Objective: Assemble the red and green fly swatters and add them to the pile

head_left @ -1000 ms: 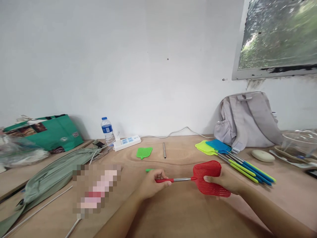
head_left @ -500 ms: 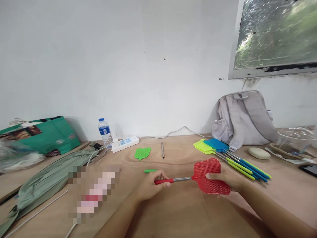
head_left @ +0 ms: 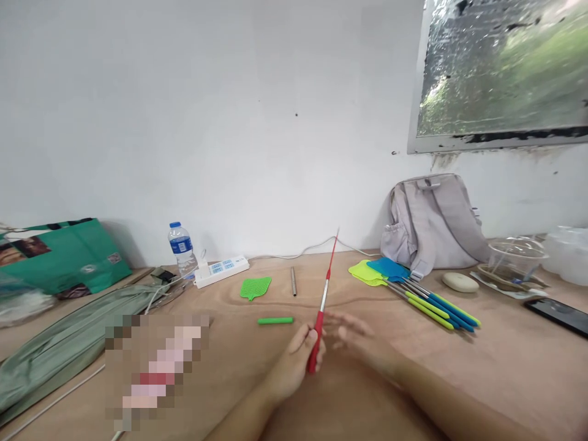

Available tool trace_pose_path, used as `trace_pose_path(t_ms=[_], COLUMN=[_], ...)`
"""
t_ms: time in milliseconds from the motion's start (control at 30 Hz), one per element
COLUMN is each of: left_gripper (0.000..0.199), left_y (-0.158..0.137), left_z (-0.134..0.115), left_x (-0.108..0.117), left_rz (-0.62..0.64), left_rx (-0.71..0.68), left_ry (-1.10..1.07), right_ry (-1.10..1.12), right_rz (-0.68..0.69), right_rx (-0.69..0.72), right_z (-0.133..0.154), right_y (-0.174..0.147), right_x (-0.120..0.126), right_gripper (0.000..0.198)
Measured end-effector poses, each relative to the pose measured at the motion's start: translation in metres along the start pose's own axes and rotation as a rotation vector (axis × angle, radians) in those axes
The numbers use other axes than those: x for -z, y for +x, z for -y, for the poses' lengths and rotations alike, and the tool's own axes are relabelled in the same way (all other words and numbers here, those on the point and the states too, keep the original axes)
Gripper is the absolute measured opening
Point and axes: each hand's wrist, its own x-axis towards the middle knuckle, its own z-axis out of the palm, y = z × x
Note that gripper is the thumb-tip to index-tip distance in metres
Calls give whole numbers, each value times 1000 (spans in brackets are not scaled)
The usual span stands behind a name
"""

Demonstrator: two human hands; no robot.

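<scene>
A red fly swatter (head_left: pixel 315 349) stands tilted up in my left hand (head_left: pixel 293 369), whose fingers wrap round its red handle. Its metal rod points away from me, and the red head is seen edge-on as a thin line. Just to the right of the handle is my right hand (head_left: pixel 365 344), slightly blurred, fingers apart and holding nothing. Beyond the hands lie a green handle (head_left: pixel 275 321), a green swatter head (head_left: pixel 255 287) and a metal rod (head_left: pixel 294 282), all separate on the wooden table (head_left: pixel 220 367).
Several yellow and blue fly swatters (head_left: pixel 427 303) lie on the right, before a grey backpack (head_left: pixel 434 223). Nearby are a whitish oval object (head_left: pixel 460 282), a clear bowl (head_left: pixel 514 254) and a phone (head_left: pixel 558 315). Leftward stand a power strip (head_left: pixel 222 271), water bottle (head_left: pixel 181 248) and green bag (head_left: pixel 68 257).
The red swatter has swung from lying sideways to pointing away, its head turned edge-on. My right hand has let go of the head and moved left beside the handle. The view has shifted right.
</scene>
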Motion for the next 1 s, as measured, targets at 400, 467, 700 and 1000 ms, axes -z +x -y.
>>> trace_pose_path(t_ms=[400,467,700,1000], left_gripper=[24,23,24,22], left_y=[4,7,11,11], left_z=[0,4,6,5], left_x=[44,60,86,90], left_rz=[-125,-225,-475,-550], left_rx=[-258,-269,-228,-234], left_ry=[685,735,802,855], right_ry=[-865,-1108,-1437,-1363], right_rz=[-555,-680,-810,-965], right_rx=[225,273,-82,-159], right_z=[8,19,50,57], right_y=[11,5,-42,-52], right_x=[69,115,207,205], right_gripper=[40,42,28,30])
